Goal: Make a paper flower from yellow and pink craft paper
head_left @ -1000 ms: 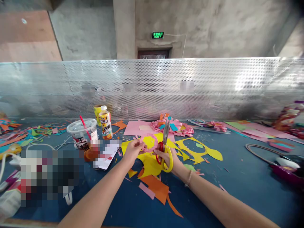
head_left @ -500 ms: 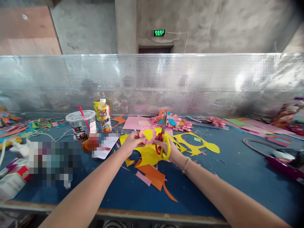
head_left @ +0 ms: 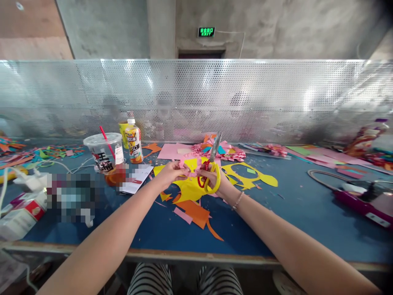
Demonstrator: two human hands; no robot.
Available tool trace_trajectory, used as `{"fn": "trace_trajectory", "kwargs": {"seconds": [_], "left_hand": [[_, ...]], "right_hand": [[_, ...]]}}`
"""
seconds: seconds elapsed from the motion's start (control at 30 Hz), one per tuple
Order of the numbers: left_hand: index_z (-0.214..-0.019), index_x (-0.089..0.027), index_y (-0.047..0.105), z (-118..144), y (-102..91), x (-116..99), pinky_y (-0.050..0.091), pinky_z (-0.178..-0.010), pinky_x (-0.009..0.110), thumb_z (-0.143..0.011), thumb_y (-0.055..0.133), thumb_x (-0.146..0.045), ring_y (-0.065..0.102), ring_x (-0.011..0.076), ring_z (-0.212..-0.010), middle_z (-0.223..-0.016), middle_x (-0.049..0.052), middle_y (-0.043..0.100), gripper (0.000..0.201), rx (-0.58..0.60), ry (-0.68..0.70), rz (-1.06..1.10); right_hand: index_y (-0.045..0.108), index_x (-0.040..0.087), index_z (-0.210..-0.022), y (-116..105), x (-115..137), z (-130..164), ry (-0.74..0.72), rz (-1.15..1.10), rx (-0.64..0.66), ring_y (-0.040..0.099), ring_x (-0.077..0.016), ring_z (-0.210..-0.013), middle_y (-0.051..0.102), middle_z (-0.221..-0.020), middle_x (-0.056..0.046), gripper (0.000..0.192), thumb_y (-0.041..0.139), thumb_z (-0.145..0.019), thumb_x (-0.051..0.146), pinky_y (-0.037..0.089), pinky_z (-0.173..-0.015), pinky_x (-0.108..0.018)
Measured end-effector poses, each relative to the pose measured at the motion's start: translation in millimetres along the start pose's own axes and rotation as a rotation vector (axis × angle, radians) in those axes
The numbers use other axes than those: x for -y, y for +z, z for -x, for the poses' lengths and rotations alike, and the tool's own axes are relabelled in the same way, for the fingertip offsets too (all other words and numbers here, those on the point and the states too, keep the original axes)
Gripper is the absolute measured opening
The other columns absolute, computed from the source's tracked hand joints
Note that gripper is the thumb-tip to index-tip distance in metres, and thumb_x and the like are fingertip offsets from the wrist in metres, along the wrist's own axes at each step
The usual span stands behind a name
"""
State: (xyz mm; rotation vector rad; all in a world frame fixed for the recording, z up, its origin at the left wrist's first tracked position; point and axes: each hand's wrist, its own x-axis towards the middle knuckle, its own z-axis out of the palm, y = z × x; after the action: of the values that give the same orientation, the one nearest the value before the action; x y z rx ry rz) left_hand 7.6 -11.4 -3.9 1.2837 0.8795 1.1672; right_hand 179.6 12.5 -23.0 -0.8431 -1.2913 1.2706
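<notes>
My left hand point(head_left: 170, 171) pinches a pink fringed paper ring point(head_left: 188, 164) over the blue table point(head_left: 294, 213). Right beside it, my right hand point(head_left: 213, 179) grips scissors point(head_left: 211, 170) with yellow and red handles; the metal blades point up and away, their base close to the ring's right edge. Under both hands lie yellow paper cut-outs point(head_left: 245, 175) and orange scraps point(head_left: 196, 214).
A lidded plastic cup with a red straw point(head_left: 103, 155), a juice bottle point(head_left: 134, 142) and white cables stand at the left. Pink paper flowers point(head_left: 225, 152) lie beyond the hands. A purple tool point(head_left: 362, 203) with a cord sits right. A perforated metal screen point(head_left: 276, 98) closes the table's far side.
The view has tilted down, so the table's near edge and my striped trousers now show. Both hands stay together, and the pink ring has sunk lower between the fingers.
</notes>
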Motion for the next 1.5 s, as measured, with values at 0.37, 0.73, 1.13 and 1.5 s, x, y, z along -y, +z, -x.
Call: {"fn": "trace_trajectory", "kwargs": {"seconds": [0.37,0.73,1.13,1.5], "left_hand": [[-0.087,-0.017,0.062,-6,-11.6,6,0.043,-0.074,0.028,-0.061,0.066,-0.039,0.057,0.0173,-0.085,-0.095,0.007,0.062,0.034,0.016,0.091,-0.322],[-0.067,-0.02,0.062,-6,-16.6,32,0.037,-0.06,0.024,-0.041,0.075,-0.034,0.051,0.0172,-0.068,-0.074,0.003,0.06,0.032,0.093,0.208,-0.797],[-0.068,-0.015,0.056,-5,-10.7,25,0.034,-0.051,0.022,-0.046,0.074,-0.03,0.044,0.0089,-0.054,-0.06,-0.003,0.049,0.031,0.237,0.017,-0.639],[-0.061,-0.014,0.052,-16,-16.2,13,0.035,-0.054,0.021,-0.052,0.071,-0.035,0.047,0.0085,-0.055,-0.056,-0.004,0.048,0.03,-0.193,0.178,-0.425]], "right_hand": [[0.055,0.016,-0.065,-14,17,1,-0.019,0.146,-0.054,0.051,-0.0111,-0.047,0.057,-0.057,0.0,0.02,0.069,-0.052,0.023,0.04,-0.041,-0.022],[0.053,0.016,-0.064,-26,13,-6,-0.112,0.16,-0.137,0.047,-0.0085,-0.045,0.051,-0.052,0.003,0.016,0.064,-0.056,0.023,0.037,-0.041,-0.02],[0.053,0.017,-0.066,-26,10,-12,-0.167,0.095,-0.202,0.048,-0.0083,-0.043,0.051,-0.053,0.004,0.019,0.066,-0.055,0.024,0.038,-0.039,-0.02],[0.054,0.015,-0.065,-28,10,-11,-0.174,0.141,-0.173,0.048,-0.0086,-0.042,0.052,-0.052,0.002,0.017,0.066,-0.056,0.024,0.037,-0.038,-0.02]]}}
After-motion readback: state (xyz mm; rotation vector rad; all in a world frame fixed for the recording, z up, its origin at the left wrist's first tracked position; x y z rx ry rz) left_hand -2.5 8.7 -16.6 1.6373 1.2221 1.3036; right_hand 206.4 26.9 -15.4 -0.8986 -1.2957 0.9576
